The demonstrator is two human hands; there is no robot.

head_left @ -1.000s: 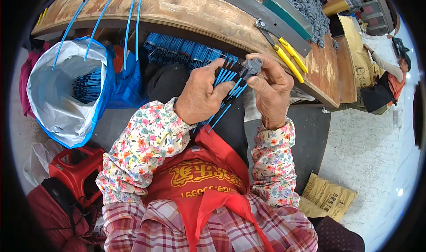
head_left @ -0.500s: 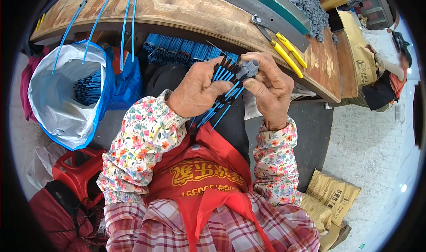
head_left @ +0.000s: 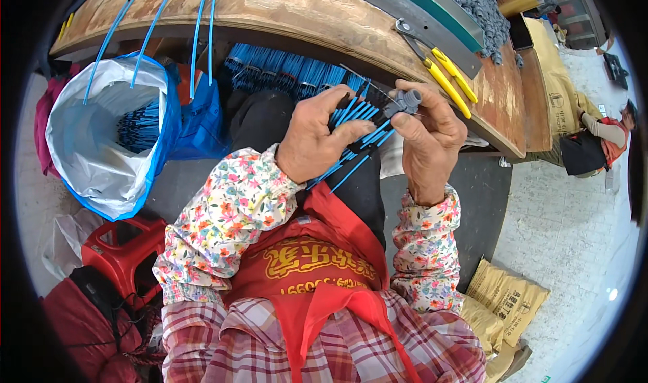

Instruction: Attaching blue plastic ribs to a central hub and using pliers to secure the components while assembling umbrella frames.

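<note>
A loose fan of thin blue tubes with black pieces on them point(head_left: 358, 111) is gripped between the thumb and curled fingers of my left hand point(head_left: 312, 139). Their lower ends stick out below my palm, above my lap. My right hand point(head_left: 433, 139) pinches a grey plastic fitting point(head_left: 406, 102) with a round, ribbed end. The fitting sits at the right-hand side of the tube fan; whether a tube enters it is hidden by the fingers. A thin dark strand runs up and left from near the fitting.
Yellow-handled pliers point(head_left: 442, 78), a grey metal strip point(head_left: 374, 2), a green tray point(head_left: 447, 17) and piled grey fittings point(head_left: 478, 12) lie on the wooden bench. Tube bundles point(head_left: 283, 66) are beneath it. A sack point(head_left: 84, 157) and red stool point(head_left: 121, 256) stand left; another person point(head_left: 594, 143) is at right.
My view has shifted slightly. Both hands have moved a little to the right, carrying the tubes and the grey fitting. The same things stay in their grip.
</note>
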